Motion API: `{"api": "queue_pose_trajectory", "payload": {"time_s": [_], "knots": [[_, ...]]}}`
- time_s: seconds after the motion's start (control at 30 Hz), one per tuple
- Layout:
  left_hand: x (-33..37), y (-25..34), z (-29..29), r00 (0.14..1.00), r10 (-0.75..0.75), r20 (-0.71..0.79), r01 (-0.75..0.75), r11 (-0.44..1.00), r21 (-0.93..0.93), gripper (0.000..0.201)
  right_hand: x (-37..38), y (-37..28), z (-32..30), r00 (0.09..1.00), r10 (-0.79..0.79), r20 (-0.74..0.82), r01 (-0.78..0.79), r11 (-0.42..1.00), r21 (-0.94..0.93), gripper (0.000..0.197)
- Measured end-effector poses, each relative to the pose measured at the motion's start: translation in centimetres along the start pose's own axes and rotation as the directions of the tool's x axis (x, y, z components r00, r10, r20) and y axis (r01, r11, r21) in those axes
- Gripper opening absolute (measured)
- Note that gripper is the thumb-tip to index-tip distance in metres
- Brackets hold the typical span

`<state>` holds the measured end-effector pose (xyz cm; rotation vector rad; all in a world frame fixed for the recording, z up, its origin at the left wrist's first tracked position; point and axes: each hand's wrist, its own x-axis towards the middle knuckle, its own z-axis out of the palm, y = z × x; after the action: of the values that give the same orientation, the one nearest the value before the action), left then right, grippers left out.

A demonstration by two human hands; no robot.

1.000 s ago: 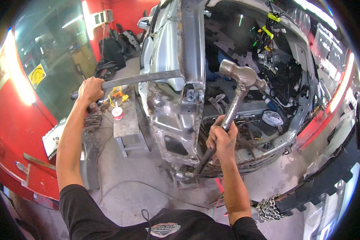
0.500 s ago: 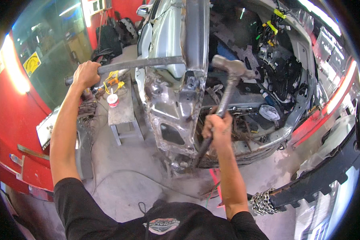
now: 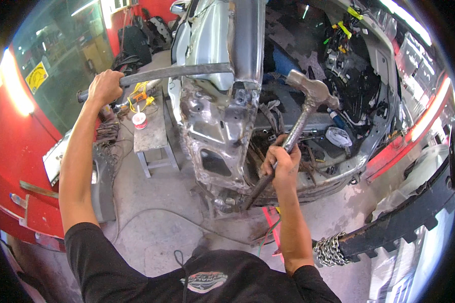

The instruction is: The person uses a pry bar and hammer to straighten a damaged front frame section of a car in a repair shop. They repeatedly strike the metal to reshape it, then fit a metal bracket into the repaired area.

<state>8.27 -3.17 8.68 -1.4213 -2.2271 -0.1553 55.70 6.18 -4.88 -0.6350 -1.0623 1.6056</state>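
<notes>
My left hand [image 3: 106,87] is closed round one end of a long flat metal bar [image 3: 177,72]. The bar's other end lies against the cut edge of a silver car body [image 3: 207,50]. Below it, bare, rust-marked sheet metal [image 3: 206,129] with a dark opening is exposed. My right hand [image 3: 283,164] grips a hammer [image 3: 313,92] by its long handle, partway along. The hammer head is raised over the open rear of the body, to the right of the bar's tip and apart from it.
A small grey stool [image 3: 151,139] on the left carries a red-and-white tub [image 3: 139,120] and an orange-and-yellow tool [image 3: 141,96]. A cable [image 3: 182,214] crosses the floor. On the right are a chain [image 3: 332,250] and a notched black beam [image 3: 389,227]. Wiring [image 3: 344,38] hangs inside the car.
The hammer and my right hand have swung to the right, away from the bar. My left hand keeps the bar in nearly the same place on the body; the view has shifted slightly.
</notes>
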Motion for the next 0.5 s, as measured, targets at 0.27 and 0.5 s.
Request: {"api": "queue_pose_trajectory", "payload": {"time_s": [0.27, 0.5], "knots": [[0.5, -0.1, 0.4, 0.999, 0.034, -0.021, -0.034, 0.999, -0.013, 0.031, 2.9, 2.5, 2.3, 0.988, 0.130, 0.084, -0.124, 0.990, -0.071, 0.019], [0.3, 0.0, 0.3, 1.000, 0.001, 0.010, -0.001, 1.000, -0.013, 0.032, 1.3, 0.0, 0.1, 1.000, -0.006, 0.023, 0.005, 0.999, 0.052, 0.013]]}}
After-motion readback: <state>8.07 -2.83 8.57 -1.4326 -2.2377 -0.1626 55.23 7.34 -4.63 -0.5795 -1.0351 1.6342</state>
